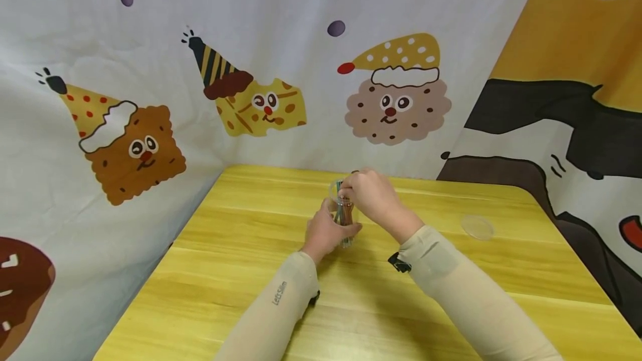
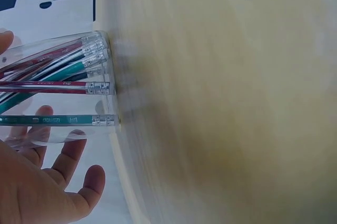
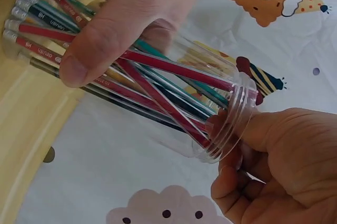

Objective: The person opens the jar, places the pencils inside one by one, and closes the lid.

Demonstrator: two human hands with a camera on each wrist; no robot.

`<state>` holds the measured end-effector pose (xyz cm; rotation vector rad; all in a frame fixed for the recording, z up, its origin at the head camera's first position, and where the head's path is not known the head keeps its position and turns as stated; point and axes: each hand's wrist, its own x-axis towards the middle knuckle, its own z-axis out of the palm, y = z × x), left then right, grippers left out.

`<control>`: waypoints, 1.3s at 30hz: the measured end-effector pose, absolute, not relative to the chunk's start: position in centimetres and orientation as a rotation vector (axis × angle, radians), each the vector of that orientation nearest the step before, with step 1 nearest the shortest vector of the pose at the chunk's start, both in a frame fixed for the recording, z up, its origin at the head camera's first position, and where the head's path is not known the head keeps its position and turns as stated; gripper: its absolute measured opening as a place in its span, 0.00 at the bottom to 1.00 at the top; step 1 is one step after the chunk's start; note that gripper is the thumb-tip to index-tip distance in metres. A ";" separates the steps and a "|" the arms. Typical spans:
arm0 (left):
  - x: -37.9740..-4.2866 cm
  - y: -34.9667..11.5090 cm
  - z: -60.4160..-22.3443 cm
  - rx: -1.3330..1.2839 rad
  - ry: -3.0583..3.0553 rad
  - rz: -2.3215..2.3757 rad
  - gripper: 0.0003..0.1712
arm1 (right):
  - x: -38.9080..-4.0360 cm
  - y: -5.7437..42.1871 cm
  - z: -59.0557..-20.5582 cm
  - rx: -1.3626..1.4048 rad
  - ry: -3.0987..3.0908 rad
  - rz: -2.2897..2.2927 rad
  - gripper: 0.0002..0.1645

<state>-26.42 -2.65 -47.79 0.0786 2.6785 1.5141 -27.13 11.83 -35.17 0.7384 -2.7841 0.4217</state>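
A clear plastic jar (image 1: 346,243) stands on the table, packed with red, green and dark pencils (image 3: 158,65). My left hand (image 1: 325,232) grips the jar around its side, its thumb lying across the front in the right wrist view. The pencils' metal ends (image 2: 98,88) point down at the jar's base. Over the mouth is my right hand (image 1: 371,193), fingers bent, with fingertips inside the threaded rim (image 3: 237,124) among the upper pencil ends. I cannot tell whether these fingertips pinch a pencil.
A clear round lid (image 1: 478,227) lies flat on the right part of the yellow wood-grain table (image 1: 241,222). Behind and to the left hangs a white cloth (image 1: 281,10) printed with cartoon snacks, close along the table's back edge.
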 end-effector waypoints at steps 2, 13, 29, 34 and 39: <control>-26.5 -2.7 -47.8 0.074 2.671 1.526 0.48 | -27.1 11.9 -35.3 0.758 -2.769 0.420 0.10; -26.6 -2.3 -48.2 0.094 2.702 1.507 0.47 | -26.0 16.7 -38.7 0.763 -2.244 0.637 0.09; -26.6 -2.5 -48.2 0.031 2.714 1.495 0.48 | -24.7 25.4 -48.5 0.171 -3.225 0.647 0.47; -26.6 -2.5 -48.2 0.029 2.718 1.500 0.48 | -24.7 25.1 -48.9 0.168 -3.206 0.646 0.46; -26.7 -2.6 -48.2 0.034 2.716 1.499 0.50 | -24.8 24.8 -48.6 0.177 -3.236 0.731 0.34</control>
